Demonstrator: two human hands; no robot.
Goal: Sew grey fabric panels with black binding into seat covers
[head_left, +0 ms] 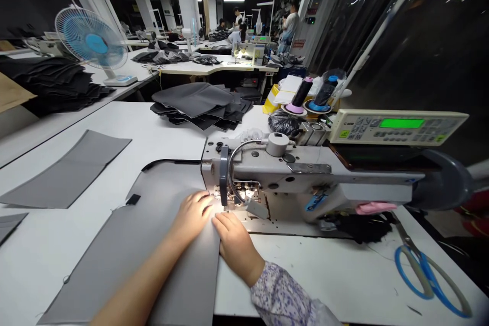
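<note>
A large grey fabric panel [153, 244] lies on the white table and runs under the head of a sewing machine [244, 163]. Black trim edges its far side, and a small black tab [133, 199] sits on its left edge. My left hand [193, 216] rests flat on the panel, fingers stretched towards the lit needle area. Just right of it, my right hand [237, 244] holds the panel's right edge, fingers together and curled, close in front of the presser foot. The right thumb is hidden.
Blue-handled scissors [430, 277] lie at the right. Behind the machine is a stack of dark grey panels [202, 104]; another grey panel [69, 168] lies left. Thread cones [301, 94] and a control box [399, 127] stand behind. A fan [95, 43] and people are farther off.
</note>
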